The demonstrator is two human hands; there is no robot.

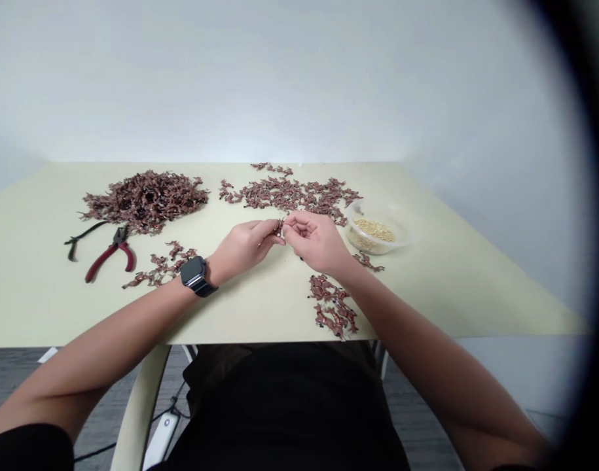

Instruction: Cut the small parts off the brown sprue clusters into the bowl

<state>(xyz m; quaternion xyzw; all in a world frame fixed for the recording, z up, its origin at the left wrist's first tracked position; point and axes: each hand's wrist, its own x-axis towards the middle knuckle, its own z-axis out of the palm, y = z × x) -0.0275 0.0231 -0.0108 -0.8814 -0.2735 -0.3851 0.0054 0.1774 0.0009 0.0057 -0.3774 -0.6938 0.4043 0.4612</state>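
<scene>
Glossy brown animal-shaped figurines (332, 313) lie by the front edge of the pale yellow bench (260, 314), beside the right forearm. Beyond them, a tiny brown figurine (280, 227) sits between the two hands: the left hand (250, 244) pinches it between thumb and forefinger, while the right hand (315, 239) curls its fingertips against the other side; whether those grip it too, I cannot tell. It looks light, stiff and slightly slippery, its thin limbs probably fragile, so the thicker body seems the best hold. Just right of the right hand stands a round translucent plastic bowl (385, 248) of gold-coloured bits (375, 229); farther off rises a brown figurine heap (149, 199).
</scene>
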